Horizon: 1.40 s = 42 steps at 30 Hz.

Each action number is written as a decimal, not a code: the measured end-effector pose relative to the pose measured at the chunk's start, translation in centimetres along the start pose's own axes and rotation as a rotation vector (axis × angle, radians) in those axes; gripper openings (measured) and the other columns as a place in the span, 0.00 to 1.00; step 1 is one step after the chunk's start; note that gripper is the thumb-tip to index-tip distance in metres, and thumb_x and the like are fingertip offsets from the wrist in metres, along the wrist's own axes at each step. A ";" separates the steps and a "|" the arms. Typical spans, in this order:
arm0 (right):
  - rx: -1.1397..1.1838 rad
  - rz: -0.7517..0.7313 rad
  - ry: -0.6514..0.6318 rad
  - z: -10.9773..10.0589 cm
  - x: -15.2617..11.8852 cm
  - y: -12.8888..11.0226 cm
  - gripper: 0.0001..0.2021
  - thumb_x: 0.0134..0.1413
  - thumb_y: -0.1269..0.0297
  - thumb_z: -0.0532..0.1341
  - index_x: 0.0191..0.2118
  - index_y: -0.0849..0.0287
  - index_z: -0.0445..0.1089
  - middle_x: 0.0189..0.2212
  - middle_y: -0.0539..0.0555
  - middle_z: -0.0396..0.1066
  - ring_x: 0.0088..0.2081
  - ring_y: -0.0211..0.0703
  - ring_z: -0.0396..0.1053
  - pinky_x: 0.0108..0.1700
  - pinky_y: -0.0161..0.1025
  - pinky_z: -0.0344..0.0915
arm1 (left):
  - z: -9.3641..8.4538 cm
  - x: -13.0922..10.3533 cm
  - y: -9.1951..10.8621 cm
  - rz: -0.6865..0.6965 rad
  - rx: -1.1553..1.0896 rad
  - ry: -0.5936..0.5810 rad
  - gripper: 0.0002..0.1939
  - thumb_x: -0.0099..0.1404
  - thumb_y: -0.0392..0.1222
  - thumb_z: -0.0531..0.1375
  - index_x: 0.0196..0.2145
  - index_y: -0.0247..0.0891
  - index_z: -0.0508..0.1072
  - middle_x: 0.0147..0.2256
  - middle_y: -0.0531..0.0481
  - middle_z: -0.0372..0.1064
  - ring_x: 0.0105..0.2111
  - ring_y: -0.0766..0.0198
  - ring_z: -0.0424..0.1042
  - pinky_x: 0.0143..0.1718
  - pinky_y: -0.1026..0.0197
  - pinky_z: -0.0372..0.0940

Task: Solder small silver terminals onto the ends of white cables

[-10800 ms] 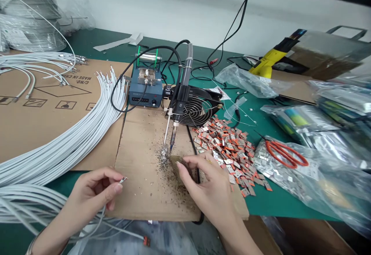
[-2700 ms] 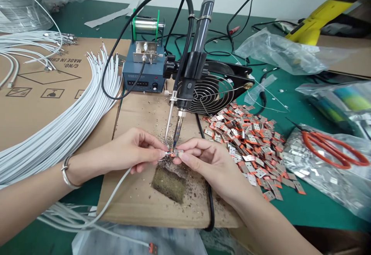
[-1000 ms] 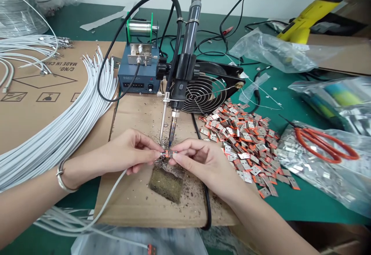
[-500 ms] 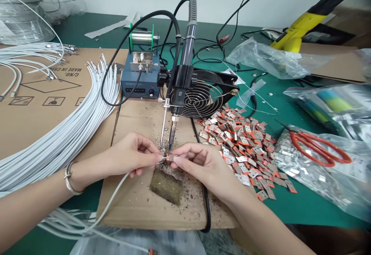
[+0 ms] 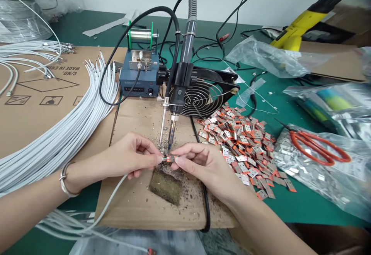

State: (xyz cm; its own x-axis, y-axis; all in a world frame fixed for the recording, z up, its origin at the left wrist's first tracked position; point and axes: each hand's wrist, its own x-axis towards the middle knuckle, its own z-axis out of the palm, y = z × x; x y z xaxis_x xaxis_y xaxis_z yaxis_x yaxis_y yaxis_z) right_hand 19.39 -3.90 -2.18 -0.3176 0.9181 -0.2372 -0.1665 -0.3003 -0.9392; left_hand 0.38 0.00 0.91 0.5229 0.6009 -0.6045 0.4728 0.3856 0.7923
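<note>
My left hand (image 5: 139, 155) pinches a white cable (image 5: 115, 191) near its wire end. Between finger and thumb of my right hand (image 5: 199, 164) is a small USB connector (image 5: 171, 157), metal with an orange part. The cable's end and the connector meet right below the tip of a soldering iron (image 5: 172, 129) clamped point-down in a stand. A thin metal feed tube (image 5: 163, 125) comes down beside the iron. Whether the tip touches the joint cannot be made out. Under both hands lies a worn brown sponge (image 5: 166, 188) on a cardboard sheet (image 5: 130, 208) strewn with solder bits.
Many USB connectors (image 5: 246, 143) lie heaped at right. A bundle of white cables (image 5: 72, 131) fills the left. Behind stand a blue solder feeder (image 5: 136, 85) with a solder spool (image 5: 140, 38) and a fan (image 5: 199, 98). Orange-handled scissors (image 5: 319, 147) rest on a plastic bag (image 5: 304, 177).
Both hands hold nearly the same place, with the connector and cable end still together under the iron. The view has shifted very slightly; a little more of the connector shows now.
</note>
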 end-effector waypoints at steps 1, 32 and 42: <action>0.005 -0.001 0.000 0.0 0.0 0.0 0.04 0.44 0.69 0.67 0.30 0.60 0.74 0.23 0.50 0.76 0.26 0.29 0.72 0.30 0.21 0.66 | 0.0 0.0 0.0 0.003 -0.002 -0.001 0.08 0.58 0.41 0.59 0.30 0.32 0.71 0.18 0.57 0.60 0.12 0.77 0.56 0.10 0.76 0.53; -0.187 0.022 0.108 0.6 -0.1 0.0 0.05 0.39 0.69 0.66 0.28 0.61 0.73 0.22 0.52 0.74 0.24 0.37 0.71 0.27 0.32 0.66 | 0.2 0.5 -1.0 0.007 -0.016 0.020 0.09 0.58 0.42 0.58 0.30 0.31 0.70 0.19 0.57 0.61 0.12 0.76 0.58 0.10 0.75 0.55; -0.257 -0.072 -0.064 0.0 -2.1 -0.6 0.05 0.45 0.66 0.64 0.27 0.62 0.69 0.19 0.51 0.71 0.20 0.33 0.64 0.22 0.30 0.58 | 1.8 -1.7 -1.3 0.043 -0.164 -0.105 0.08 0.54 0.38 0.62 0.31 0.31 0.73 0.17 0.56 0.65 0.16 0.74 0.65 0.19 0.72 0.63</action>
State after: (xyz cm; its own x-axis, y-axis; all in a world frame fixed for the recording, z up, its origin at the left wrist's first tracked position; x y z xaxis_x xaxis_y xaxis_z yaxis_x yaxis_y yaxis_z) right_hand 20.14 -5.64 -1.11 -0.3729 0.9141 -0.1592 0.0490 -0.1519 -0.9872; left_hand 0.12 -2.76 0.74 0.6151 0.5461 -0.5686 0.3313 0.4754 0.8150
